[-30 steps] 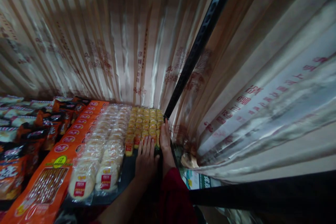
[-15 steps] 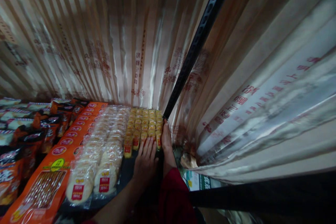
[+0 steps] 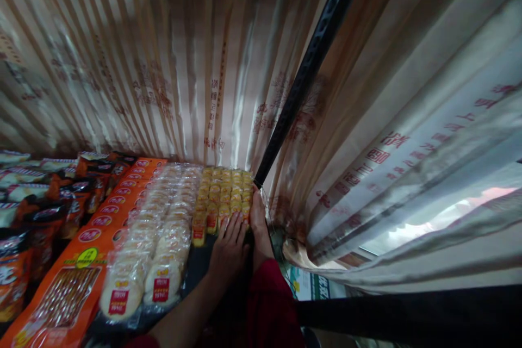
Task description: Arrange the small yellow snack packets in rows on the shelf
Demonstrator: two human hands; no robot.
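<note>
My left hand (image 3: 231,244) lies with fingers stretched out over the front ends of the small yellow snack packs (image 3: 222,190), at their right-hand rows. These packs stand in tight rows with red labels at the front. Upright along the right side of the rows is my right hand (image 3: 260,221), flat and with its fingers extended, just below the foot of the black perforated post (image 3: 299,87). Its thumb is hardly visible. Left of the yellow packs are two rows of round white crackers (image 3: 163,283) in clear wrap.
Orange snack bags (image 3: 69,288) with clear windows and black-and-orange bags (image 3: 16,266) fill the shelf's left side. A pleated printed curtain (image 3: 183,65) hangs behind and to the right. A dark rail (image 3: 408,310) crosses low right, near a green-and-white package (image 3: 314,285).
My left hand has slid slightly right along the yellow packs. On the right, the curtain has shifted and a brighter gap shows beneath its fold. My right hand stays almost in place.
</note>
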